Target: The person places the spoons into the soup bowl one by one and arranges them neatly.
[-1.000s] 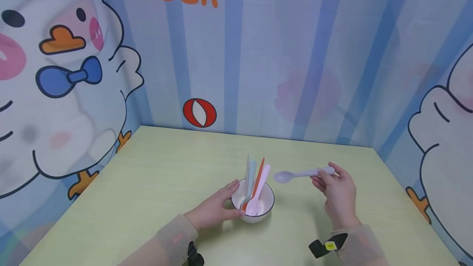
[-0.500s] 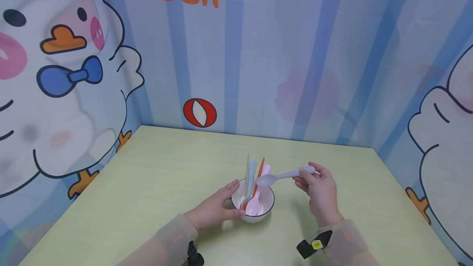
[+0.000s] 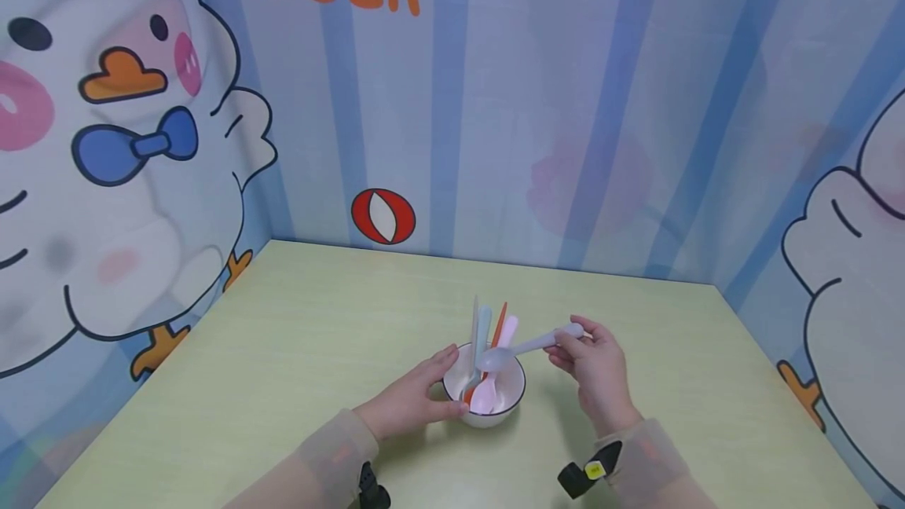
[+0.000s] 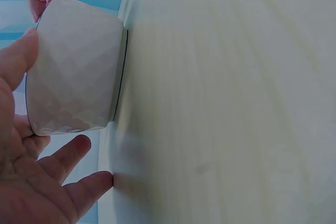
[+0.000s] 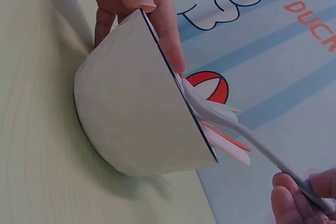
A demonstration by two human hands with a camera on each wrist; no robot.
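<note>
A white bowl (image 3: 498, 416) with a dark rim stands on the table, holding several utensils: a pink spoon (image 3: 484, 397), a light blue one (image 3: 483, 327), an orange handle (image 3: 499, 325) and a thin pale handle (image 3: 474, 322). My left hand (image 3: 410, 395) holds the bowl from its left side, thumb at the near rim and index finger at the far rim. In my right hand (image 3: 597, 371), a lavender spoon (image 3: 539, 342) is pinched by the handle's end. Its head overlaps the bowl's opening; in the right wrist view this spoon (image 5: 252, 137) slants to the rim.
The pale yellow tabletop (image 3: 325, 313) reaches back to a blue striped curtain (image 3: 488, 100) printed with ducks. Camera straps sit on both wrists, the right one with a black camera (image 3: 576, 479) close above the table.
My right hand has moved left with the lavender spoon, from beside the bowl until the spoon's head is over the opening. My left hand and the bowl have stayed put.
</note>
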